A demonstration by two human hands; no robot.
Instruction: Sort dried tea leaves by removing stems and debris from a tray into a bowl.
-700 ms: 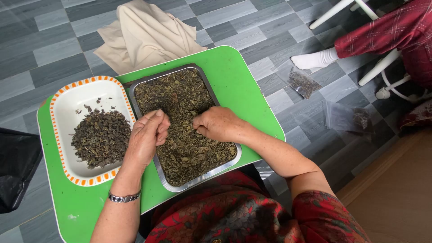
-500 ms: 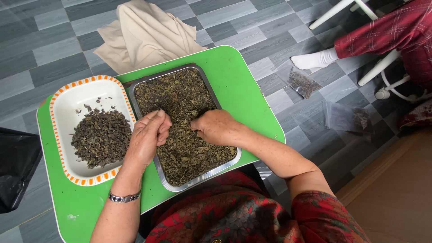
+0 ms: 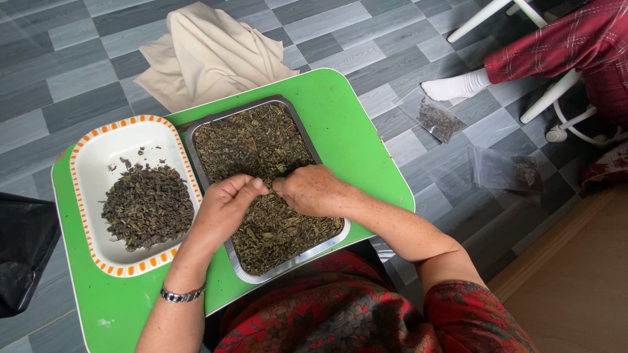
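Both hands drew together; right hand (image 3: pixel 307 189) hides its fingertips in leaves (image 3: pixel 261 147).

the person has two bare arms. the left hand (image 3: pixel 222 209) has a thin silver bracelet (image 3: pixel 182 295) on the wrist. the right hand (image 3: pixel 311 191) wears nothing. the top (image 3: pixel 366 314) is red with dark flowers and short sleeves.
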